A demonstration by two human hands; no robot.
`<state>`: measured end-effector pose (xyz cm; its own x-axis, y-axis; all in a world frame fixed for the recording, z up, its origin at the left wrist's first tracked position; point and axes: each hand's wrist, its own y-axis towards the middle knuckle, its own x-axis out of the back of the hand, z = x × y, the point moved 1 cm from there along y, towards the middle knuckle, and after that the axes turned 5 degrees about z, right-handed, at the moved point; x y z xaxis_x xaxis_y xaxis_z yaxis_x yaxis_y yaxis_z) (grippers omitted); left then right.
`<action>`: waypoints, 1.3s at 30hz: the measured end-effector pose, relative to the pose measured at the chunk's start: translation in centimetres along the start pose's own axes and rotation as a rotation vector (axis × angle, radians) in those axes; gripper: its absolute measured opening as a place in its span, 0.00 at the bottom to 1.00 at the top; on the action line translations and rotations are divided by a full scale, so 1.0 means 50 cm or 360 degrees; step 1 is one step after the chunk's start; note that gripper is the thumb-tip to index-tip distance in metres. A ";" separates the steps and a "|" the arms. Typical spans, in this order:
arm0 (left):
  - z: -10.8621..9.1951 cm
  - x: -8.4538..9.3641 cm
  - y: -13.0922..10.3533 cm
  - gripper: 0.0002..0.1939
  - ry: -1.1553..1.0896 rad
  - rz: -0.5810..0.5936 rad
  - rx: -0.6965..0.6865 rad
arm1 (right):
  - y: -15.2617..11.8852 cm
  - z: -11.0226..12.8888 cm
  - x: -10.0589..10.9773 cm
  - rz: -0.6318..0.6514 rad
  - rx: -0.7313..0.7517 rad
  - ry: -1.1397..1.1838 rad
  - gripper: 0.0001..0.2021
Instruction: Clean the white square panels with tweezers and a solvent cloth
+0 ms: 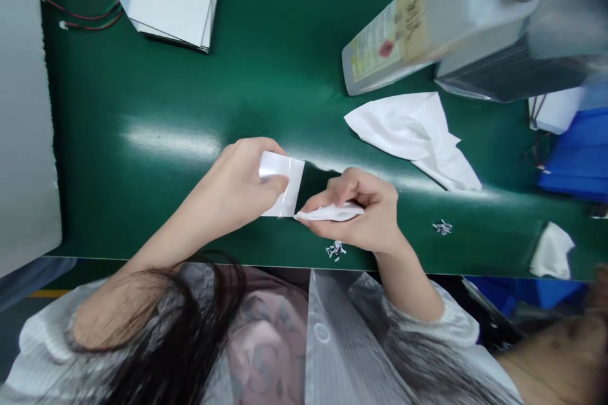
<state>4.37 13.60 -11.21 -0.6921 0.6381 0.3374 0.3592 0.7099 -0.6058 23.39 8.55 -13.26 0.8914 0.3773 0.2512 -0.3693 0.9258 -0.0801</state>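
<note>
Above the green tabletop [280, 88], a white panel [292, 182] was pinched by the fingers of the left hand [244, 178]. At its four o'clock, a folded cloth [332, 212] was gripped by the right hand's [376, 212] closed fingers.

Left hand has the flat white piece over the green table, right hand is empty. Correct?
Not quite: the right hand isn't empty. The head view shows it pinching a folded white cloth. The rest is right: the left hand has the flat white piece over the green table.
</note>
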 end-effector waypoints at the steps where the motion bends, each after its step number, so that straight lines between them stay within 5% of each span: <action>1: 0.000 0.000 0.000 0.09 0.0012 -0.0007 -0.0007 | 0.001 0.001 0.001 0.0005 0.0008 -0.0014 0.20; 13: -0.001 -0.002 0.001 0.09 0.0008 -0.0005 -0.0018 | 0.013 0.008 0.009 0.0148 -0.0035 -0.0174 0.17; 18: -0.003 -0.001 0.000 0.10 -0.0007 0.0016 -0.0022 | 0.058 0.007 0.031 -0.0284 -0.0182 0.0215 0.20; 27: -0.009 0.001 -0.006 0.12 -0.0009 0.0028 -0.0018 | 0.074 -0.004 0.018 -0.0521 -0.0135 -0.0043 0.19; 39: 0.011 -0.001 -0.006 0.13 -0.0080 -0.0005 -0.0141 | 0.080 -0.020 0.013 -0.0406 -0.0138 0.0021 0.17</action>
<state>3.95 13.19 -11.47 -0.7230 0.6215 0.3016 0.4094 0.7371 -0.5376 22.75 12.54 -14.37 0.9562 0.1314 0.2615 -0.1091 0.9892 -0.0983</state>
